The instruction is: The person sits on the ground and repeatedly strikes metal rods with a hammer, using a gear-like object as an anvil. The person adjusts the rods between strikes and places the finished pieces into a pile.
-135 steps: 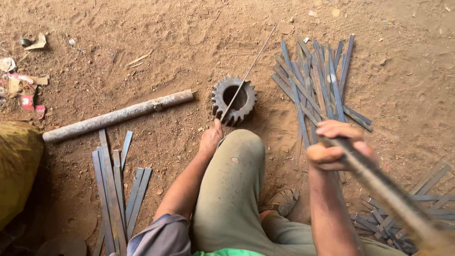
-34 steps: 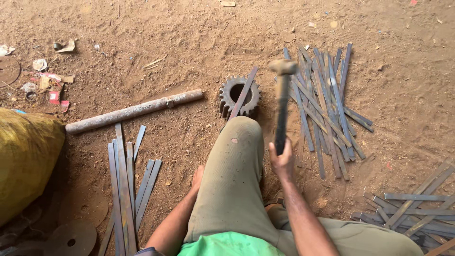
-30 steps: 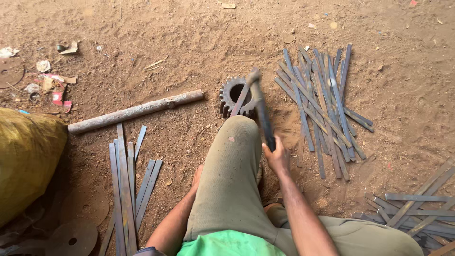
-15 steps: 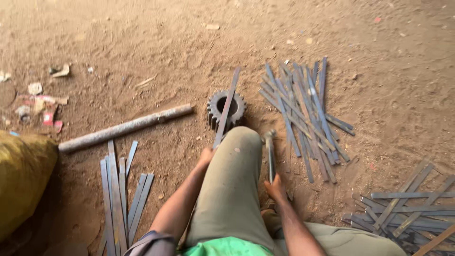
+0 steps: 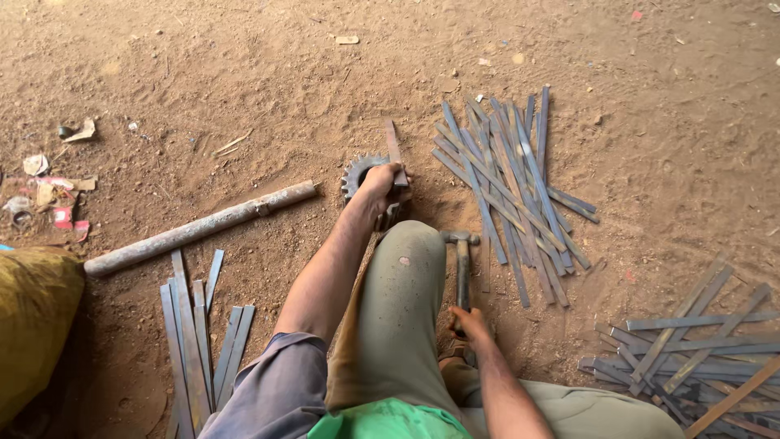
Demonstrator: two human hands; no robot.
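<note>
Near the middle of the frame, the left hand (image 5: 382, 180) closes its fingers around a flat grey metal strip (image 5: 394, 150), which lies across a dark toothed steel gear wheel (image 5: 361, 175) on the brown dirt ground (image 5: 244, 73); the strip's free end points toward the top of the frame. Lower and just right of centre, the right hand (image 5: 470, 323) wraps its fingers around the handle of a steel-headed hammer (image 5: 461, 268), whose head rests on the soil beside the bent knee in olive-green trousers (image 5: 402, 325). Right of the gear, a loose fan of flat grey metal strips (image 5: 512, 187) lies spread on the earth. A second heap of similar strips (image 5: 691, 341) fills the lower right corner, and a third small bundle (image 5: 199, 325) lies at the lower left. A long grey metal pipe (image 5: 199, 229) stretches diagonally across the left of the frame, and a yellow sack (image 5: 32, 325) sits at the left edge.
</note>
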